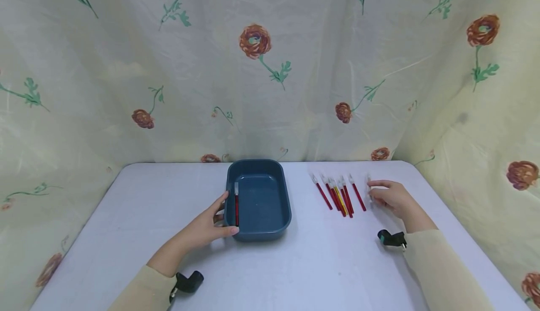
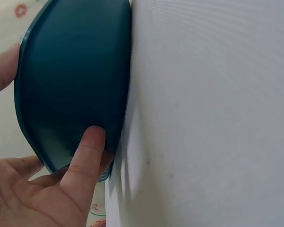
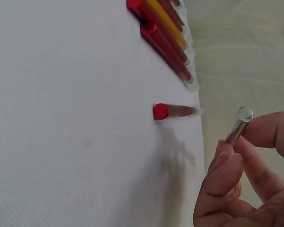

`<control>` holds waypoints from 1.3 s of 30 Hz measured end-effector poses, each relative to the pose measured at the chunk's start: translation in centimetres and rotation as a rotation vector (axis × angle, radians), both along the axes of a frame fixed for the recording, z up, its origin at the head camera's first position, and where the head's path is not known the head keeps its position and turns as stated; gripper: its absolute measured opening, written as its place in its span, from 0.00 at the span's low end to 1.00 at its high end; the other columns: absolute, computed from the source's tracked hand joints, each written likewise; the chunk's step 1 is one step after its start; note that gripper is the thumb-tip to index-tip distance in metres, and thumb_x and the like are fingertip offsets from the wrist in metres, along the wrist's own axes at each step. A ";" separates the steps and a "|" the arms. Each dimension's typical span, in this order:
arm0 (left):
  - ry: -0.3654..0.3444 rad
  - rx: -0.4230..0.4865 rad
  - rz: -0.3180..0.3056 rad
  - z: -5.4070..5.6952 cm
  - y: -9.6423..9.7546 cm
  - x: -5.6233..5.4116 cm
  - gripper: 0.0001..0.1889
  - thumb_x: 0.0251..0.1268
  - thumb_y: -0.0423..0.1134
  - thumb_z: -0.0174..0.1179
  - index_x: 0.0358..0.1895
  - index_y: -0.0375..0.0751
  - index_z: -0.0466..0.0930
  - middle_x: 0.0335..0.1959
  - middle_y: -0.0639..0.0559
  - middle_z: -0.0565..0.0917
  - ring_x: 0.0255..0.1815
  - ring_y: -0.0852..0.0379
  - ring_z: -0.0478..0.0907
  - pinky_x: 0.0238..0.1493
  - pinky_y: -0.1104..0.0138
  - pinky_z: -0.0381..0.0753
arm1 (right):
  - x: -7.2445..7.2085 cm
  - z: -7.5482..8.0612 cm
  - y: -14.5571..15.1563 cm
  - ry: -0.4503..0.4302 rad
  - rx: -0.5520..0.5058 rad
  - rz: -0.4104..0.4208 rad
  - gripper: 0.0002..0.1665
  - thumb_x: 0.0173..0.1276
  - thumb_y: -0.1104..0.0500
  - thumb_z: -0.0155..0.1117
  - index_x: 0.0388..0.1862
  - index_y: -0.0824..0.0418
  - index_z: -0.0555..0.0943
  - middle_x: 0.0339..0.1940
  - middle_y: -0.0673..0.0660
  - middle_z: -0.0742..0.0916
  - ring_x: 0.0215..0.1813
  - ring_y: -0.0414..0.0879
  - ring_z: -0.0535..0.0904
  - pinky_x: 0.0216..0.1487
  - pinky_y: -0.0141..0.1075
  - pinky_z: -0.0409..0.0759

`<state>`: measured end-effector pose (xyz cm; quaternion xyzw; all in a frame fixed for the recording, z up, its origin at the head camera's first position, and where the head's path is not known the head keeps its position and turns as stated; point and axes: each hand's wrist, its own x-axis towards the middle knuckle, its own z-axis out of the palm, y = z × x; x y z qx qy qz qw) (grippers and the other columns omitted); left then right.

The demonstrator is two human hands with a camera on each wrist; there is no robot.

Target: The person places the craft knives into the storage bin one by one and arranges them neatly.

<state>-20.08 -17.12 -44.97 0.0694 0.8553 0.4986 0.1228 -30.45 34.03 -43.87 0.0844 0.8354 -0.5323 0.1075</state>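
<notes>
R hand (image 1: 391,196) pinches silver pen (image 3: 237,130), axis fore-aft, clear end twd curtain (image 1: 308,91).

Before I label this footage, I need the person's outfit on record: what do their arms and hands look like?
The left sleeve and right sleeve are plain cream and long. At the wrists sit a left device and right device, both black, the right marked with green. The left hand and right hand are ungloved.
</notes>
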 end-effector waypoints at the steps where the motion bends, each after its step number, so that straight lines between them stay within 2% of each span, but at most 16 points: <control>1: 0.001 -0.001 0.001 0.0 0.0 0.0 0.56 0.56 0.52 0.75 0.82 0.54 0.44 0.78 0.36 0.58 0.73 0.32 0.63 0.62 0.40 0.72 | 0.1 0.2 -0.1 -0.002 0.000 0.000 0.32 0.70 0.62 0.63 0.70 0.72 0.69 0.36 0.50 0.79 0.33 0.39 0.75 0.36 0.31 0.79; 10: 0.003 -0.004 0.002 -0.2 -0.1 -0.1 0.57 0.55 0.53 0.75 0.82 0.56 0.44 0.78 0.36 0.58 0.73 0.32 0.63 0.62 0.40 0.72 | 0.8 1.5 -1.0 -0.026 -0.067 0.006 0.33 0.73 0.59 0.63 0.73 0.68 0.67 0.43 0.52 0.80 0.37 0.42 0.77 0.41 0.31 0.81; 19: 0.011 -0.005 -0.001 -0.3 0.0 -0.1 0.57 0.56 0.52 0.75 0.82 0.53 0.43 0.78 0.35 0.58 0.73 0.31 0.63 0.62 0.40 0.72 | 2.0 3.0 -2.6 0.017 -0.088 0.047 0.35 0.73 0.57 0.63 0.73 0.70 0.65 0.49 0.55 0.78 0.42 0.44 0.77 0.44 0.31 0.81; 26: 0.008 -0.010 -0.001 -0.2 0.0 0.0 0.57 0.56 0.51 0.74 0.82 0.53 0.43 0.78 0.35 0.57 0.73 0.32 0.62 0.63 0.40 0.70 | 2.7 4.0 -4.0 0.027 -0.140 0.079 0.33 0.74 0.59 0.62 0.73 0.69 0.66 0.51 0.57 0.76 0.42 0.43 0.76 0.42 0.30 0.81; 35: -0.005 -0.007 -0.010 0.0 -0.1 0.0 0.56 0.58 0.51 0.74 0.82 0.55 0.42 0.79 0.36 0.55 0.74 0.32 0.61 0.64 0.39 0.69 | 3.6 4.9 -6.5 0.037 -0.152 0.129 0.29 0.75 0.59 0.61 0.70 0.67 0.70 0.54 0.57 0.75 0.45 0.45 0.74 0.44 0.30 0.79; 39: -0.004 -0.005 -0.018 -0.1 -0.2 -0.1 0.56 0.58 0.51 0.73 0.82 0.55 0.42 0.79 0.36 0.55 0.74 0.32 0.61 0.65 0.40 0.69 | 3.9 5.3 -7.6 0.036 -0.168 0.152 0.28 0.75 0.59 0.61 0.70 0.67 0.70 0.56 0.60 0.76 0.46 0.46 0.75 0.46 0.30 0.80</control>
